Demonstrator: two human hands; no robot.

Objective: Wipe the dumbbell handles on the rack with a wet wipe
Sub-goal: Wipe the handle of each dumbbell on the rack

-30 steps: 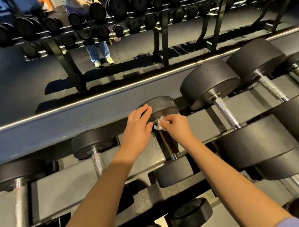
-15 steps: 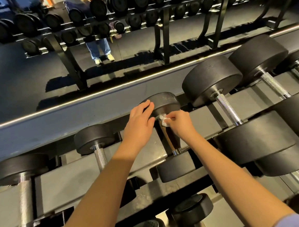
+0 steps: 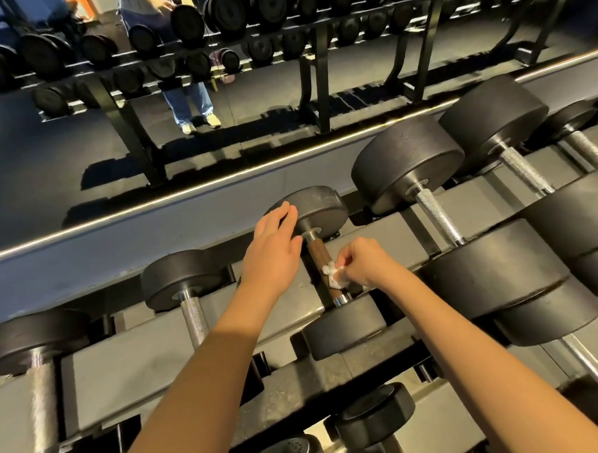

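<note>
Wiping under way.
Fingers straight, left hand (image 3: 275, 254) rests on the far head (image 3: 319, 205), likely steadying it; right hand (image 3: 364, 264) pinches the wet wipe (image 3: 332, 277) against the handle (image 3: 316, 254).

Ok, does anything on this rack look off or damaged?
Yes: the handle being wiped is brown, possibly rusted or stained, while the next handle to its right is bright silver. The right hand pinches the wipe against its lower part; the left hand rests on its far weight. Nothing else stands out.
</note>
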